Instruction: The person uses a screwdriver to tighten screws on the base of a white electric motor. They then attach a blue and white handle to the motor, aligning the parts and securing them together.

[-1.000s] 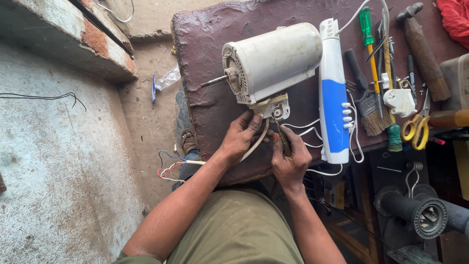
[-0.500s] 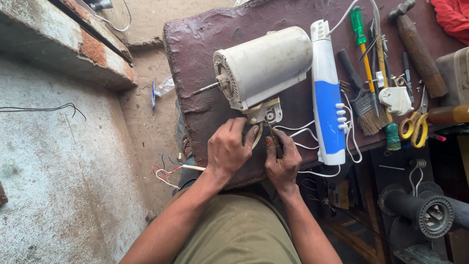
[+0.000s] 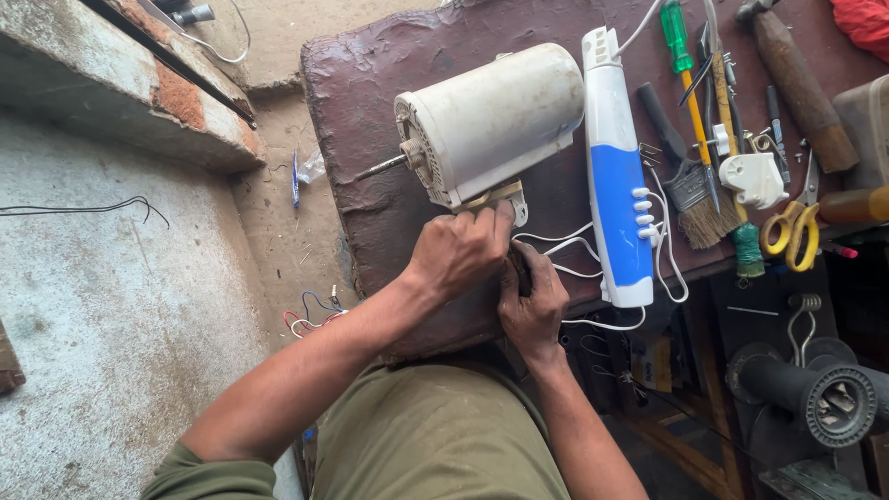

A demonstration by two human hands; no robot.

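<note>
motor (image 3: 491, 120) | both hands' grip closed at its base bracket | brush (image 3: 690, 181), scissors (image 3: 792, 227) beside

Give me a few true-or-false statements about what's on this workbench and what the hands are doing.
1. Both hands work at the underside of the white fan motor. True.
2. The left hand is holding the hammer. False: the hammer lies untouched at the far right.
3. The yellow-handled scissors lie right of the paintbrush. True.
4. The blue and white panel is red. False: it is blue and white.
</note>
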